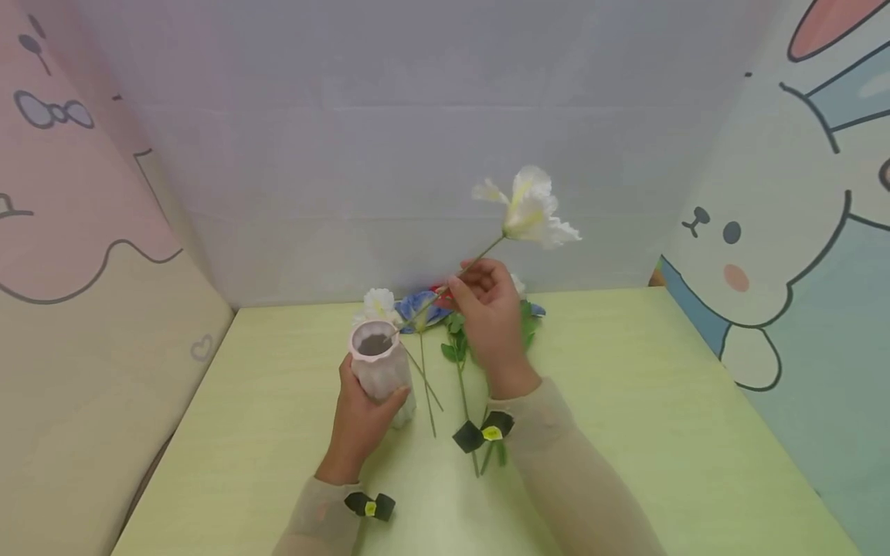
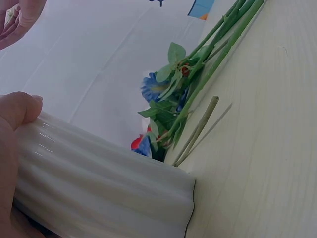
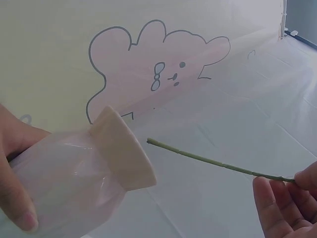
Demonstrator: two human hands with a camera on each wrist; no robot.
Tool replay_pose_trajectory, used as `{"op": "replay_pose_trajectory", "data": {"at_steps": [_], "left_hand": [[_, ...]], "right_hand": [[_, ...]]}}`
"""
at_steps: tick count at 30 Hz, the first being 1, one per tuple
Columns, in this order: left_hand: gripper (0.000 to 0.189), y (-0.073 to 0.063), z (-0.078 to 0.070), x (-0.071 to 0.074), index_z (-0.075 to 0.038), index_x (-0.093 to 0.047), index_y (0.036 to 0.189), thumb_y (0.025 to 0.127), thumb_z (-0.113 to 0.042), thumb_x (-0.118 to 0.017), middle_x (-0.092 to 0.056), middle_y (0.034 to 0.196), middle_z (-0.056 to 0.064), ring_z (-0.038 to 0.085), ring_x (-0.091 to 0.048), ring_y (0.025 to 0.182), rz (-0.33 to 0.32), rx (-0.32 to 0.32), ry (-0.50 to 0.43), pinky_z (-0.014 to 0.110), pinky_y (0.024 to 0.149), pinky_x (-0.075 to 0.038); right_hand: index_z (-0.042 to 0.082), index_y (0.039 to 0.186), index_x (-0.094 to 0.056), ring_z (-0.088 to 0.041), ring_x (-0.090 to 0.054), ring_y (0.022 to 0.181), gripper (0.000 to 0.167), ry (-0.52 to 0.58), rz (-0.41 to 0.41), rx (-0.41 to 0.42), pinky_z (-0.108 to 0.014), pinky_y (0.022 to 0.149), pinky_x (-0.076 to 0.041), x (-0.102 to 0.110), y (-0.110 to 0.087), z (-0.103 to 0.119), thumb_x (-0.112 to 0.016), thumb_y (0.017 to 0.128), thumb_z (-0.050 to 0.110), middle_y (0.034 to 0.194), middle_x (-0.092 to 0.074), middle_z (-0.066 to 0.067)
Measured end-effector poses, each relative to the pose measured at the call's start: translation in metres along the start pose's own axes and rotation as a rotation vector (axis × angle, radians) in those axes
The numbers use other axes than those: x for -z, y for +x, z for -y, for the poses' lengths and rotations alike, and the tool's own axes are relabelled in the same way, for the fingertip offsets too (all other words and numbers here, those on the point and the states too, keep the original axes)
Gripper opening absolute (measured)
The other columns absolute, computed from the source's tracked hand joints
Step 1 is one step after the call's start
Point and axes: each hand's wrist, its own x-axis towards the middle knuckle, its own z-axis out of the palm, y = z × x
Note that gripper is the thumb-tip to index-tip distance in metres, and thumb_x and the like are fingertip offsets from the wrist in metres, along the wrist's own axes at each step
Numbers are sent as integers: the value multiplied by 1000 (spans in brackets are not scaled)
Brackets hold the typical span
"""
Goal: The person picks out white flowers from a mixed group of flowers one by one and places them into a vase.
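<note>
My left hand (image 1: 365, 421) grips a white ribbed vase (image 1: 382, 378) around its side, the thumb across the front. In the left wrist view the base of the vase (image 2: 124, 188) meets the table. Between thumb and fingers, my right hand (image 1: 490, 313) pinches the green stem of a white artificial flower (image 1: 530, 212). The blossom points up and to the right. Its lower stem slants toward the vase mouth in the head view. The right wrist view shows the stem end (image 3: 163, 145) just outside the vase rim (image 3: 131, 153), with a small gap between them.
Behind the hands, more artificial flowers lie on the pale yellow table (image 1: 626, 401): a white one (image 1: 378, 303), a blue one (image 1: 426, 309) and a red one (image 1: 442, 295). Green leaves (image 1: 455, 347) and several stems point toward me. A pale curtain (image 1: 431, 154) hangs behind the table.
</note>
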Motion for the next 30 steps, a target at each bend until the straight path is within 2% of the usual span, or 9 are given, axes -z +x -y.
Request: {"op": "replay_pose_trajectory", "data": {"at_steps": [13,20,25,30], "left_hand": [[103,0,2,0,-15,-23,157,79,-21,-90,-55,135,18,36,-59,113,2,-5,-13,56,92,-47],[102,0,2,0,-15,-23,157,80,-22,-89,-56,134,18,37,-59,112,5,-1,-7,56,92,-48],[102,0,2,0,-15,-22,157,80,-23,-89,-56,134,18,36,-59,112,12,2,-10,56,91,-47],[103,1,2,1,-16,-22,157,80,-24,-89,-56,133,17,35,-59,111,15,1,-10,55,90,-48]], "right_hand": [[2,113,-54,-21,-68,86,18,-19,43,15,-39,76,-61,2,-4,-10,-61,99,-7,97,-60,-14],[0,113,-56,-34,-66,87,19,-24,57,19,-40,75,-61,0,-6,-16,-62,97,-10,98,-62,-12],[-6,112,-53,-25,-66,85,20,-31,73,27,-41,75,-61,-2,-8,-21,-62,96,-13,98,-62,-10],[-14,113,-49,-21,-66,85,21,-49,95,36,-41,76,-61,-4,-9,-25,-61,95,-15,99,-61,-16]]}}
